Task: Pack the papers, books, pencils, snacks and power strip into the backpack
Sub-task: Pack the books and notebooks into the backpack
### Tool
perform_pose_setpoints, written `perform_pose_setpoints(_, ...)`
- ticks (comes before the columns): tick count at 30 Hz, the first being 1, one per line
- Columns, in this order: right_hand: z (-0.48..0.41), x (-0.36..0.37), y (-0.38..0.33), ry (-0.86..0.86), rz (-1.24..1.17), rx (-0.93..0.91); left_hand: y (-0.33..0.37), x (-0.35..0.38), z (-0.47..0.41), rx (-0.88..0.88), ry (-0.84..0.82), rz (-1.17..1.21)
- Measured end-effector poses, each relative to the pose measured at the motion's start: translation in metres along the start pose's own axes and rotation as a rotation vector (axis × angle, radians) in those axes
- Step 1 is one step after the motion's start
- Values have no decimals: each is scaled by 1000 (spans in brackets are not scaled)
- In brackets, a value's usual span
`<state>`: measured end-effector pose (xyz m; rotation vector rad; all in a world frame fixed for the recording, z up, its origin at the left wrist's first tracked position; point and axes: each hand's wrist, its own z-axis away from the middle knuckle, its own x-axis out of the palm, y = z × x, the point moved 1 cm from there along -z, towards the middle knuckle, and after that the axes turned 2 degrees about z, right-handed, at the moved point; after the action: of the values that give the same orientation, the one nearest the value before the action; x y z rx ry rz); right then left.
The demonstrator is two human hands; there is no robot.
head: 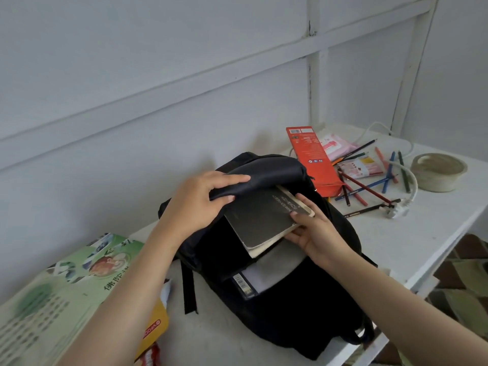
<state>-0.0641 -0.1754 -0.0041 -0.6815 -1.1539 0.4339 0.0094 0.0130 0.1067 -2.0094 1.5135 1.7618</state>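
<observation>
Item: black backpack (290, 299), lying flat on the white table (409, 247), main opening unzipped.
- Left hand (200, 204): fingers curled over the backpack's top flap (264, 178), thumb beneath, lifting it.
- Right hand (314, 228): pinches the outer edge of a dark book (264, 220), thumb on the cover, fingers under. The book lies tilted, upper part under the flap, lower corner out of the opening.
- Inside the backpack, below the book: white sheets with a barcoded cover (250, 281).
- Touching the backpack's far right corner: red carton (314, 159), open end down.
- Right of the backpack: coloured pencils (369, 186), scattered; two pink snack packets (338, 146); white cable (412, 178) with plug (396, 211); beige ring (438, 171), farthest out.
- Left of the backpack: green book (66, 281); yellow packet (155, 326) beneath the left forearm.
</observation>
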Motion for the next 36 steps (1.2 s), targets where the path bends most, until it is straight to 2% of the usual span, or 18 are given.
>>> perform_pose_setpoints(4,-4,3,8,-29,-156,30,0,0,-2,-21,5,8)
perform_pose_setpoints(8,-4,-1,13,-31,4,7,1,1,-3,-39,8,10)
perform_pose_setpoints(16,-22,10,5,-59,80,35,2,4,-6,-74,33,-5)
perform_pose_setpoints(21,-26,11,1,45,249,70,4,7,-8,-105,62,-15)
perform_pose_setpoints(28,-16,10,5,69,74,3,9,11,-6,-129,96,-55)
perform_pose_setpoints(33,-29,19,8,169,-18,101,12,15,-3,-141,122,-78)
perform_pose_setpoints(36,-34,19,10,190,147,164,14,17,-2,-157,138,-77)
